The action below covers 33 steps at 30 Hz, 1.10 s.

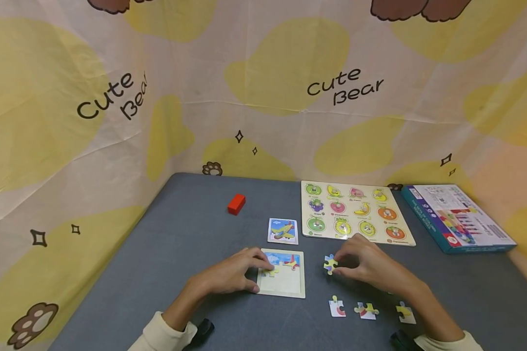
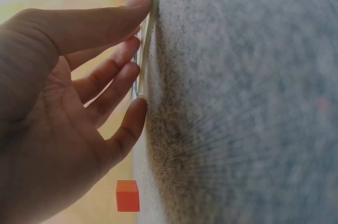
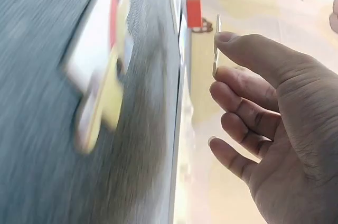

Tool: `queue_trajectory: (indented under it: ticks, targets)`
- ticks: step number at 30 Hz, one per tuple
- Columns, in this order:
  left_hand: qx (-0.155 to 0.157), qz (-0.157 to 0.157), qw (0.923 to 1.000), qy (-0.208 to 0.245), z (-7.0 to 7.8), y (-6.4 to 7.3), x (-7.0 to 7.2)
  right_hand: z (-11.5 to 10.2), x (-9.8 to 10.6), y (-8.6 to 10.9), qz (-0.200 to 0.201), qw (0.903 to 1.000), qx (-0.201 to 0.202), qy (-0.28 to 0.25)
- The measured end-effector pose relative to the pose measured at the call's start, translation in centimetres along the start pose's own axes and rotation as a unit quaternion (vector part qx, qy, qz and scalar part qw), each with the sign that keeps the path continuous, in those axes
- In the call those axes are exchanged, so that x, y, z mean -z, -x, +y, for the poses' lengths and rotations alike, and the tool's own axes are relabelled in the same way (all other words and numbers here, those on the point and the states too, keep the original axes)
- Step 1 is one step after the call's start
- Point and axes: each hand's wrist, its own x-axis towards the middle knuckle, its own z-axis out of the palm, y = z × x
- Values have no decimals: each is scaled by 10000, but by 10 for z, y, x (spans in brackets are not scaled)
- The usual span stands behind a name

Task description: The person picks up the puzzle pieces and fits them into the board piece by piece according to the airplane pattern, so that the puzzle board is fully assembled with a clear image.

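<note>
My left hand (image 1: 230, 273) rests at the left side of a square puzzle tray (image 1: 296, 287). Its thumb touches the near-left edge and a fingertip lies over the tray by a yellow puzzle piece (image 1: 271, 273). In the left wrist view the tray (image 2: 149, 39) appears edge-on, with relaxed fingers (image 2: 113, 71) against it. Blue-sky pieces (image 1: 274, 257) fill the tray's far part. My right hand (image 1: 369, 263) pinches a puzzle piece (image 1: 330, 264) between thumb and finger, right of the tray; the piece (image 3: 217, 49) shows edge-on in the right wrist view.
Loose puzzle pieces (image 1: 337, 307) (image 1: 366, 311) (image 1: 406, 313) lie near the right forearm. Beyond the tray are an airplane picture card (image 1: 283, 231), a red block (image 1: 236, 204), a fruit board (image 1: 353, 234) and a flat box (image 1: 461, 217). A printed cloth (image 1: 263, 146) hangs behind the grey table.
</note>
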Motion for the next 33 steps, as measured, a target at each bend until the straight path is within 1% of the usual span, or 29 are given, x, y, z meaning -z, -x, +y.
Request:
queue_trajectory:
  ticks: [10, 16, 18, 24, 28, 33]
  targets:
    - [120, -76, 9999, 46, 0, -2, -1, -23, -21, -33, -335, 9990, 243, 184]
    - [43, -81, 10000, 40, -3, -2, 0, -38, -34, -49, -304, 9959, 655, 552]
    - [5, -71, 10000, 33, -3, -2, 0, -42, -38, -53, -253, 9942, 840, 629]
    - [-29, -50, 10000, 23, -4, -1, 1, -51, -48, -61, -249, 9903, 1192, 663]
    - [-26, -44, 10000, 33, -4, -1, 1, -56, -54, -66, -255, 9882, 1311, 752]
    - [-34, -36, 10000, 23, -3, -1, 1, -59, -59, -69, -321, 9870, 1333, 841]
